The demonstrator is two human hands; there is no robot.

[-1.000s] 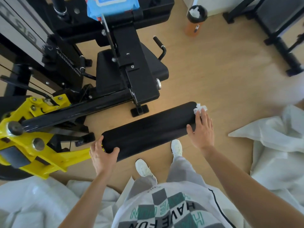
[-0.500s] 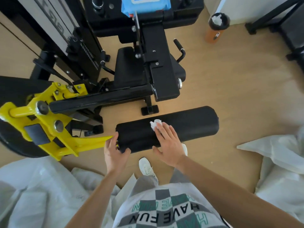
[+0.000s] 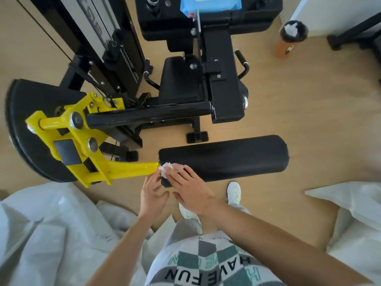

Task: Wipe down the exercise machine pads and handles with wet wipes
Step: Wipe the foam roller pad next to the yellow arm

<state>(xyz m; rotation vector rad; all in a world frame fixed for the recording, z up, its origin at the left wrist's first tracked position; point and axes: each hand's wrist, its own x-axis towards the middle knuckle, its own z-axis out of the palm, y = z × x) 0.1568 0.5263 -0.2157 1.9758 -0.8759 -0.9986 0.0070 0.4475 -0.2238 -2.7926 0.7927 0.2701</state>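
Wood floor [image 3: 309,112]; right hand [image 3: 190,190] covers most of wipe [image 3: 166,169] on pad [image 3: 237,157].

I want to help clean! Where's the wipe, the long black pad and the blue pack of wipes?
wipe [image 3: 166,169]: head view, its crumpled white corner.
long black pad [image 3: 237,157]: head view, middle of its top.
blue pack of wipes [image 3: 210,8]: head view, blue front.

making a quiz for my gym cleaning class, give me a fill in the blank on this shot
The right hand presses a ____ wipe on the roller pad.
The metal arm beside that wipe is painted ____.
The wipes pack at the top of the view is ____.
The orange bottle stands on the ____.
Missing words: white, yellow, blue, floor.
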